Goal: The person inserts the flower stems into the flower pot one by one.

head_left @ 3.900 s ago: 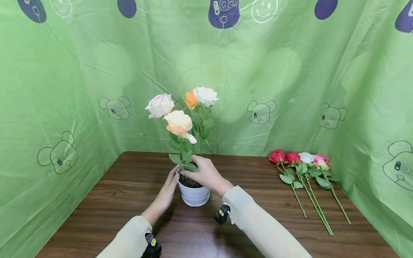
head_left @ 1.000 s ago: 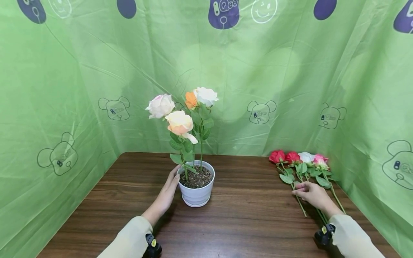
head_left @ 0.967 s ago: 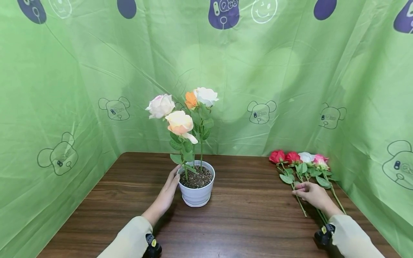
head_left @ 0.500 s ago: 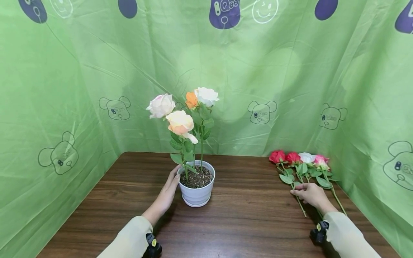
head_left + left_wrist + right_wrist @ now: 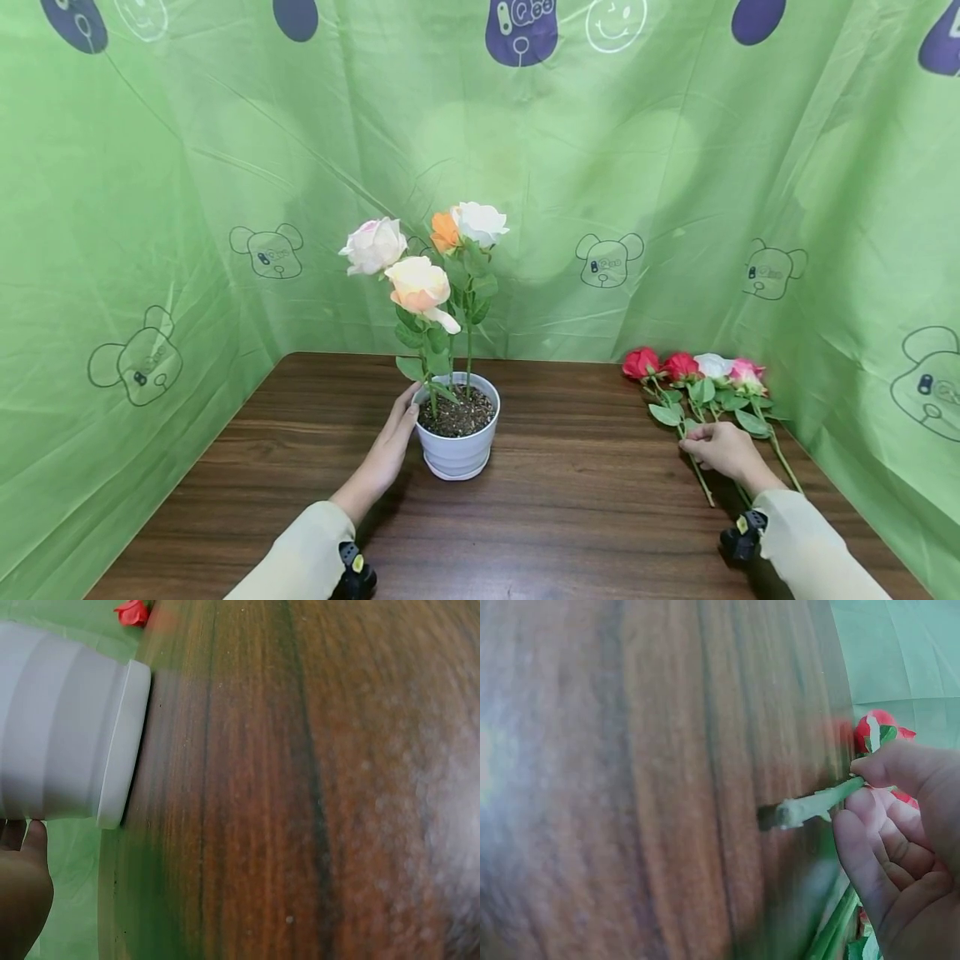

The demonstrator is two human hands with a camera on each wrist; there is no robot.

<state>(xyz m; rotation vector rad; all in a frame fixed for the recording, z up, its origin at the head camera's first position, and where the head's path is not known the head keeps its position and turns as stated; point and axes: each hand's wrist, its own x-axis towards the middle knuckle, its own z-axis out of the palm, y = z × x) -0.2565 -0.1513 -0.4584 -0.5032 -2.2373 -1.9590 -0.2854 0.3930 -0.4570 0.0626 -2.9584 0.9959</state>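
A white flowerpot (image 5: 457, 455) filled with dark soil stands on the table. Upright in it are a pale pink rose (image 5: 373, 247), a peach rose (image 5: 418, 283), a white rose (image 5: 481, 223) and an orange flower (image 5: 444, 232). My left hand (image 5: 386, 447) rests along the pot's left side, fingers extended up to the rim; the left wrist view shows fingertips against the wall. On the right, my right hand (image 5: 723, 452) pinches the stem of the leftmost red rose (image 5: 641, 363) between thumb and index finger. That stem's cut end (image 5: 786, 814) points toward the right wrist camera.
Beside the pinched stem lie another red rose (image 5: 681, 367), a white rose (image 5: 713, 366) and a pink rose (image 5: 746, 375), their stems partly behind my right hand. A brown wooden table (image 5: 570, 517) carries everything. Green printed curtains (image 5: 540, 167) enclose its back and sides.
My right hand has left the pot, moved right to the lying roses and taken the leftmost stem. That red rose's head has shifted slightly left. My left hand has stayed at the pot.
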